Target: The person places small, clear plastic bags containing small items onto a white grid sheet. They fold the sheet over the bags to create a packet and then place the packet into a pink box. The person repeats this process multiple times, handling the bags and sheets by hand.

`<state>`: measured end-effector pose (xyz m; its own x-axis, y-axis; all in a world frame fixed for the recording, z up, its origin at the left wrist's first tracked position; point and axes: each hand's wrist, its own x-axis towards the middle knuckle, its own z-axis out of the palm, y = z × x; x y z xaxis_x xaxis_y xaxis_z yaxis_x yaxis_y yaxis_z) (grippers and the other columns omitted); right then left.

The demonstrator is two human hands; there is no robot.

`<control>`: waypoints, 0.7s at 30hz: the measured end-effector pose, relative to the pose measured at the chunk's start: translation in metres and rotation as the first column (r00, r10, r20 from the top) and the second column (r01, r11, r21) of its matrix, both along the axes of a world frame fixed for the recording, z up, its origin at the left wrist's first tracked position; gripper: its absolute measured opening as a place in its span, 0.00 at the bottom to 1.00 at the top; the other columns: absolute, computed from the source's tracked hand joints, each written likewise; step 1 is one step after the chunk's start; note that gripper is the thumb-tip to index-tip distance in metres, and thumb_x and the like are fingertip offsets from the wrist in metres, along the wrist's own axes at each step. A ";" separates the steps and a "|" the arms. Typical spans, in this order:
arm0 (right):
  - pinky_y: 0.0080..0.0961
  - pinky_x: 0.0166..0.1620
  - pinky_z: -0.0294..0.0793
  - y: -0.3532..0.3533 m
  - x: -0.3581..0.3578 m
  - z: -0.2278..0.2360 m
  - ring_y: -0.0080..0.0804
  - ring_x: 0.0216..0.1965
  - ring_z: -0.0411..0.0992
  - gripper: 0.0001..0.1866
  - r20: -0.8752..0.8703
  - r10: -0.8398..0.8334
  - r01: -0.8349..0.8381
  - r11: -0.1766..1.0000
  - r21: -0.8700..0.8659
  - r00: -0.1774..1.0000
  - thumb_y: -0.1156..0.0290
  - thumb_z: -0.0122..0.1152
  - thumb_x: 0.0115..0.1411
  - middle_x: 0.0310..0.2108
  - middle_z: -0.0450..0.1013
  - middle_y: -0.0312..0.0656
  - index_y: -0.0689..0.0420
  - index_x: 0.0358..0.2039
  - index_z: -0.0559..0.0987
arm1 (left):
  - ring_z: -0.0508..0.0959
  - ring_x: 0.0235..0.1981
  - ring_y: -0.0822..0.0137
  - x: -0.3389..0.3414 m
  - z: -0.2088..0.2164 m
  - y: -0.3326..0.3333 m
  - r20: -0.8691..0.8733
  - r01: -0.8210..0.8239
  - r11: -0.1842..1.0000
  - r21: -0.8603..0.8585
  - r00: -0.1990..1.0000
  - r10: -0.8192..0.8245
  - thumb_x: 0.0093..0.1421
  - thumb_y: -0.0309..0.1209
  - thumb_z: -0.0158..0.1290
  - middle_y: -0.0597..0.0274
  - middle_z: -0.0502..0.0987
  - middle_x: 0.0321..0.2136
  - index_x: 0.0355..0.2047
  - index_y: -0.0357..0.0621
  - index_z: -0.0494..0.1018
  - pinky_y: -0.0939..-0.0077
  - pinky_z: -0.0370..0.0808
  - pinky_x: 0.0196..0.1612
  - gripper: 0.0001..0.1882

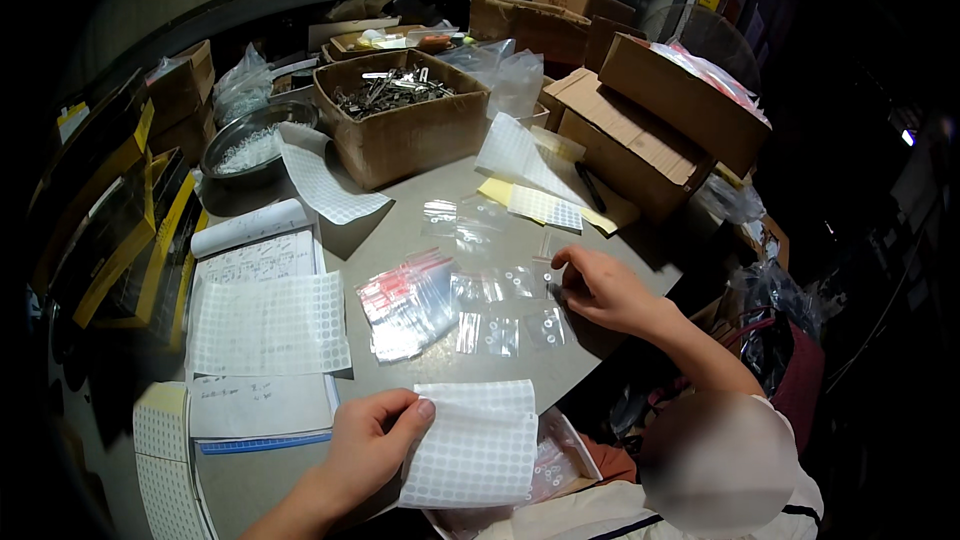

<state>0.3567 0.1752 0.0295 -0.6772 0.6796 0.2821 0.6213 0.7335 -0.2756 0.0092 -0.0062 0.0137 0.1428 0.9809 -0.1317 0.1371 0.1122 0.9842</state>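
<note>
My left hand (368,450) comes in from the lower edge and pinches the left edge of a white sheet of small round stickers (480,445), thumb on top. The sheet hangs over the table's front edge, above a clear bag (560,465). My right hand is out of view. A co-worker sits at the lower right; that person's hand (600,287) rests on the grey table (400,230) among small clear zip bags (500,310), fingertips on one of them. A pile of red-striped zip bags (408,305) lies to the left of those.
More sticker sheets (270,325) lie on a notebook (262,410) at left. An open cardboard box of metal parts (398,112) and a metal bowl of white bits (255,145) stand at the back. Cardboard boxes (650,130) crowd the right; yellow-black boxes (120,230) line the left.
</note>
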 end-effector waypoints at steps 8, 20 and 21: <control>0.39 0.48 0.75 0.006 0.002 0.011 0.46 0.42 0.76 0.21 -0.089 -0.108 0.073 0.941 -0.329 0.990 0.72 0.61 0.60 0.41 0.75 0.49 0.59 0.54 0.71 | 0.71 0.27 0.79 -0.002 -0.002 -0.001 -0.036 0.000 1.000 0.014 0.999 0.000 0.71 0.35 0.58 0.69 0.77 0.23 0.38 0.31 0.81 0.78 0.69 0.31 0.15; 0.31 0.48 0.77 0.011 0.006 0.013 0.35 0.42 0.80 0.24 -0.040 0.101 -0.107 0.964 -0.245 0.994 0.73 0.64 0.58 0.38 0.79 0.44 0.59 0.55 0.69 | 0.70 0.25 0.78 -0.001 -0.006 -0.001 -0.066 -0.023 0.999 0.040 0.997 0.025 0.70 0.35 0.59 0.66 0.76 0.21 0.39 0.32 0.82 0.77 0.69 0.29 0.14; 0.30 0.51 0.78 0.007 0.007 0.018 0.32 0.44 0.81 0.24 -0.044 0.060 -0.072 0.943 -0.326 0.997 0.76 0.64 0.59 0.37 0.80 0.43 0.60 0.54 0.68 | 0.70 0.25 0.78 -0.001 -0.002 -0.001 -0.075 -0.023 0.999 0.040 0.997 0.026 0.70 0.35 0.59 0.66 0.76 0.21 0.39 0.32 0.82 0.76 0.69 0.29 0.14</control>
<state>0.3636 0.1821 0.0471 -0.7178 0.6922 0.0748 0.5610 0.6386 -0.5268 0.0084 -0.0074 0.0112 0.1098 0.9886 -0.1031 0.2088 0.0785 0.9748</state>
